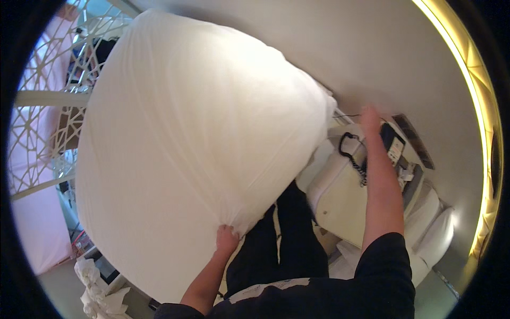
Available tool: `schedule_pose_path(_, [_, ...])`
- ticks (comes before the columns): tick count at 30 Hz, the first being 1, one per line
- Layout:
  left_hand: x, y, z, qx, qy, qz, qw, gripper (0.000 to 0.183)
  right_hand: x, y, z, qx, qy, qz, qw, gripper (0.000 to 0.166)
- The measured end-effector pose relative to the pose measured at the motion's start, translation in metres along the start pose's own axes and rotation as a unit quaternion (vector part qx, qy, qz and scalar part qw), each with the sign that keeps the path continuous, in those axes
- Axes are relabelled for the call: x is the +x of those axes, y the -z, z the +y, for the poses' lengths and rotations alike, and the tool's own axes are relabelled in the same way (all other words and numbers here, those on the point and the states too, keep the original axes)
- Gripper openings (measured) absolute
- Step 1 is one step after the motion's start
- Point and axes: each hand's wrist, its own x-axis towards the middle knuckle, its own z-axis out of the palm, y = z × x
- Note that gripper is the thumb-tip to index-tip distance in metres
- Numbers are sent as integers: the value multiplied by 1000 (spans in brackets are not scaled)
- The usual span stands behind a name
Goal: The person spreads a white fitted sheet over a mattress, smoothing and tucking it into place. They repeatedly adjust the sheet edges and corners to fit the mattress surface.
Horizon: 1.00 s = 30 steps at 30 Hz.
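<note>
A plain white bed sheet (191,131) covers the broad bed in front of me. My left hand (228,239) grips the sheet at the near edge, and creases fan out from its fingers. My right hand (371,117) is raised at the end of an outstretched arm, over the far side of a nightstand and apart from the sheet. It is blurred, so its fingers and anything in them cannot be made out. Below that arm, a telephone's coiled black cord (350,155) hangs over the nightstand (342,203).
A grey wall (358,60) runs along the bed's far right side. Beyond the nightstand stands a white padded armchair (432,227). To the left is a white lattice screen (38,139) with a pink curtain (38,223). Crumpled white cloth (95,287) lies at the lower left.
</note>
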Motion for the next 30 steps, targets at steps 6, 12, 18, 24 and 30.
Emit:
schedule_pose_path(6, [47,11,87,-115,-70,148,980,29,18,47,-157,229,-195,-172,938,48])
schedule_pose_path(12, [97,31,138,-86,104,62,989,31,34,22,-164,169,-186,-176,952,35])
schedule_pose_path(18, [113,18,117,-118,87,21,989,28,32,64,-161,112,-83,-104,985,28])
schedule_pose_path(24, [127,25,172,-144,-28,151,978,23,40,34,-129,99,-109,-46,988,29])
schedule_pose_path(30, [158,32,225,-78,-76,186,976,25,84,55,-117,60,-99,-85,990,28])
